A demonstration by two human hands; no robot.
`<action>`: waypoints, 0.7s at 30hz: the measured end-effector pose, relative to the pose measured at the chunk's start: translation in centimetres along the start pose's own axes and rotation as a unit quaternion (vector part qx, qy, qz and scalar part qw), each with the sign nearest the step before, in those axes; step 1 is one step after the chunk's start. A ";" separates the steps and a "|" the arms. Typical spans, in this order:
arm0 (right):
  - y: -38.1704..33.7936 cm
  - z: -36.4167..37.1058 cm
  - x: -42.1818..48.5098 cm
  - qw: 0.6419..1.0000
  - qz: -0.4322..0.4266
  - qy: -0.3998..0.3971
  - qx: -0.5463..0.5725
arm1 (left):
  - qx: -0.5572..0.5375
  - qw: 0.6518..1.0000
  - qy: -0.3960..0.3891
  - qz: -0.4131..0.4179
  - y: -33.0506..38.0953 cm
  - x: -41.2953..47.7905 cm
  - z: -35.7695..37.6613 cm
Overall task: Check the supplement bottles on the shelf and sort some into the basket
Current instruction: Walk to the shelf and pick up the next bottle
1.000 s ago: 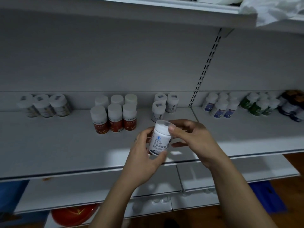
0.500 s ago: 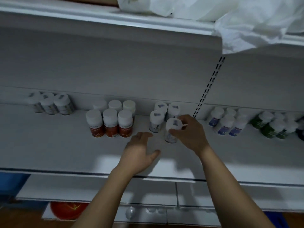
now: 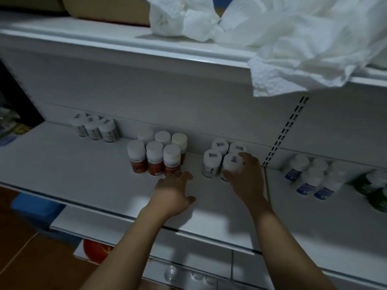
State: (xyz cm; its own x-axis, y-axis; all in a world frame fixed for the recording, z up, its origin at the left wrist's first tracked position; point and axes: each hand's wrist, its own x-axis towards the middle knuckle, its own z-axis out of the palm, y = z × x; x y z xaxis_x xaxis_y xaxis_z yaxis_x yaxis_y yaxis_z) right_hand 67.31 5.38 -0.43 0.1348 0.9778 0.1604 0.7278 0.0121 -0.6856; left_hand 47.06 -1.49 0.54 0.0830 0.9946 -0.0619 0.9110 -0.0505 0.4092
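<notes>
White bottle: white cap with a small sticker, upright on shelf, front right of a tight cluster of four; right hand grips it round the cap. Its three neighbours alike, upright, packed close. Left of them: six red-labelled bottles, two rows of three. Far left by back wall: three pale-labelled bottles. Right: blue-labelled group, then green bottles, blurred

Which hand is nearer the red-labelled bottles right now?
Left. The left hand is just in front of the red-labelled bottles, fingertips almost at the nearest one; the right hand is further right, gripping a white bottle.
</notes>
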 end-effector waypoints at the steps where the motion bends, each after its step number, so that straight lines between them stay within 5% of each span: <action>1: -0.3 -0.1 -0.2 0.999 -0.032 0.034 -0.027 | 0.000 1.000 0.003 -0.002 -0.1 -0.1 0.0; 6: -2.7 0.6 0.9 0.965 -0.163 0.072 -0.193 | 0.002 1.000 0.027 0.002 -0.2 -0.4 -0.3; 14: -4.6 2.4 2.6 0.933 -0.149 0.005 -0.326 | 0.038 0.995 0.067 0.055 -0.1 -1.4 -1.6; 17: -4.9 2.9 1.6 0.954 -0.130 0.032 -0.267 | 0.033 0.994 0.075 0.067 -0.4 -1.9 -2.1; 21: -5.3 2.2 -2.2 0.994 -0.080 0.050 -0.051 | 0.018 0.994 0.074 0.072 -0.9 -2.5 -2.5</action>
State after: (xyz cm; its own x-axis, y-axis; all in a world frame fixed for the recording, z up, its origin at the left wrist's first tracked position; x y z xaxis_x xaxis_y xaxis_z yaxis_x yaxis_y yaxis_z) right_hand 61.67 3.62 1.27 0.0746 0.9391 0.3355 0.8090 0.1398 -0.5710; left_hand 44.99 -3.70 2.57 0.1558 0.9791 0.1311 0.9078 -0.1942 0.3717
